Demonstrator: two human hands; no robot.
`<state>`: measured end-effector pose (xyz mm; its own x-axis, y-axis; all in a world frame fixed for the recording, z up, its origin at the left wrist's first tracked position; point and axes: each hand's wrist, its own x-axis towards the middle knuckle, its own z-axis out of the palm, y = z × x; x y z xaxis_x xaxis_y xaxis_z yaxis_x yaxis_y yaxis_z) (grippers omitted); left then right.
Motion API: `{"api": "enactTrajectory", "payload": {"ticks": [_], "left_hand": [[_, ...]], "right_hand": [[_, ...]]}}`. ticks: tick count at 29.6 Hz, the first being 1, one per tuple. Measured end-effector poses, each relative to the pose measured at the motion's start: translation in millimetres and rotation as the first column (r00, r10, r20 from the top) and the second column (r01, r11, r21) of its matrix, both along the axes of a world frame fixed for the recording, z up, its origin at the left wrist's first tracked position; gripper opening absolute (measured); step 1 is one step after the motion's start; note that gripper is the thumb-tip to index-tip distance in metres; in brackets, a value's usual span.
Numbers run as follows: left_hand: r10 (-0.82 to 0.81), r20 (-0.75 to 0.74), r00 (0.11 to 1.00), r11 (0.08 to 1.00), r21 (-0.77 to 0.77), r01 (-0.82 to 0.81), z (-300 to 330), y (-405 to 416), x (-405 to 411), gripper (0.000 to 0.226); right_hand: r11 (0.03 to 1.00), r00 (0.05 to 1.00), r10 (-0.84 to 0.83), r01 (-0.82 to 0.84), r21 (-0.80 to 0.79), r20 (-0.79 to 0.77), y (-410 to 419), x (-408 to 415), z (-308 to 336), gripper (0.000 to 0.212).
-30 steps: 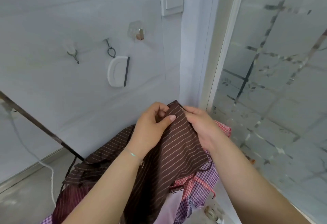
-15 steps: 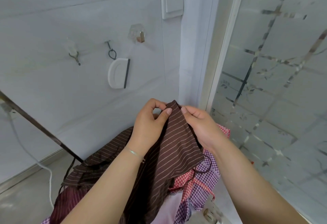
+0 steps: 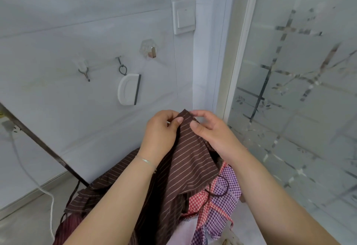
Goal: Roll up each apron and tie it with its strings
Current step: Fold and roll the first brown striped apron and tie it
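- left hand (image 3: 161, 130) raised, thumb and curled fingers (image 3: 178, 120) pinching cloth, thin bracelet on its wrist.
- right hand (image 3: 212, 134) alongside, likewise pinching, forearm bare.

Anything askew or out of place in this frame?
Nothing damaged or spilled. The only untidy part is the heap under the brown striped apron: red and purple checked aprons lie jumbled, unrolled, with loose strings. Left hand and right hand pinch the brown apron's top corner.
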<state>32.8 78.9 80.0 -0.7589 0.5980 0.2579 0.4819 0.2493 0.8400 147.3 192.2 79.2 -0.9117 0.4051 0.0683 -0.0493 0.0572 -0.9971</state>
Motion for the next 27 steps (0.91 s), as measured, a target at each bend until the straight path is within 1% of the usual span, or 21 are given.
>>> {"api": "enactTrajectory", "payload": {"ticks": [2, 4, 6, 8, 9, 10, 11, 12, 14, 15, 16, 18, 20, 22, 23, 25, 26, 27], "left_hand": [[0.055, -0.039, 0.998, 0.998, 0.016, -0.054, 6, 0, -6, 0.016], [0.070, -0.063, 0.996, 0.996, 0.060, -0.066, 13, -1, -12, 0.017], [0.060, -0.081, 0.995, 0.994, 0.095, -0.052, 22, -3, -16, 0.017], [0.072, -0.087, 0.994, 0.991, 0.120, -0.061, 31, -4, -17, 0.019], [0.074, -0.074, 0.995, 0.987, 0.147, -0.063, 36, -4, -16, 0.019], [0.072, -0.051, 0.996, 0.983, 0.175, -0.062, 41, -4, -16, 0.020], [0.067, -0.027, 0.997, 0.978, 0.201, -0.060, 45, -4, -17, 0.020], [0.062, -0.008, 0.998, 0.973, 0.223, -0.059, 50, -4, -17, 0.020], [0.051, 0.015, 0.999, 0.966, 0.255, -0.053, 58, -4, -20, 0.020], [0.048, 0.019, 0.999, 0.962, 0.267, -0.052, 62, -4, -21, 0.021], [0.044, 0.016, 0.999, 0.958, 0.282, -0.046, 67, -4, -22, 0.022], [0.009, 0.005, 1.000, 0.949, 0.316, -0.010, 79, -5, -24, 0.022], [-0.046, -0.020, 0.999, 0.941, 0.334, 0.050, 93, -5, -26, 0.023], [-0.080, -0.061, 0.995, 0.932, 0.350, 0.096, 110, -7, -28, 0.022], [-0.065, -0.082, 0.994, 0.927, 0.365, 0.091, 118, -9, -32, 0.022], [0.053, -0.128, 0.990, 0.906, 0.422, 0.006, 135, -15, -42, 0.022], [0.130, -0.140, 0.982, 0.886, 0.461, -0.051, 142, -19, -50, 0.023], [0.201, -0.144, 0.969, 0.863, 0.493, -0.105, 146, -23, -59, 0.022]], "right_hand": [[0.999, 0.999, -0.034, 0.035, 0.028, -0.030, 2, 1, -1, 0.034], [0.979, 0.997, -0.070, 0.071, 0.193, -0.008, 5, 5, -4, 0.035], [0.932, 0.993, -0.107, 0.083, 0.353, 0.048, 7, 9, -6, 0.040], [0.908, 0.986, -0.161, 0.137, 0.396, 0.029, 7, 13, -4, 0.051], [0.897, 0.983, -0.183, 0.169, 0.408, -0.003, 7, 16, -2, 0.054], [0.882, 0.980, -0.198, 0.194, 0.429, -0.037, 7, 17, -2, 0.052], [0.855, 0.975, -0.208, 0.218, 0.471, -0.074, 6, 18, -2, 0.047], [0.807, 0.970, -0.220, 0.243, 0.539, -0.108, 6, 20, -1, 0.042], [0.690, 0.963, -0.229, 0.263, 0.674, -0.142, 8, 20, 1, 0.037], [0.654, 0.965, -0.226, 0.249, 0.715, -0.129, 9, 20, 2, 0.040], [0.629, 0.968, -0.231, 0.224, 0.744, -0.097, 10, 20, 6, 0.048], [0.606, 0.966, -0.259, 0.153, 0.781, 0.012, 15, 18, 15, 0.067], [0.568, 0.948, -0.291, 0.061, 0.821, 0.130, 23, 14, 27, 0.074], [0.511, 0.920, -0.316, -0.039, 0.859, 0.230, 32, 11, 41, 0.069], [0.501, 0.911, -0.316, -0.077, 0.862, 0.265, 37, 9, 48, 0.063], [0.509, 0.922, -0.293, -0.075, 0.857, 0.255, 45, 12, 64, 0.047], [0.515, 0.933, -0.285, -0.046, 0.856, 0.221, 49, 13, 72, 0.039], [0.526, 0.943, -0.280, -0.004, 0.851, 0.177, 54, 16, 79, 0.037]]}}
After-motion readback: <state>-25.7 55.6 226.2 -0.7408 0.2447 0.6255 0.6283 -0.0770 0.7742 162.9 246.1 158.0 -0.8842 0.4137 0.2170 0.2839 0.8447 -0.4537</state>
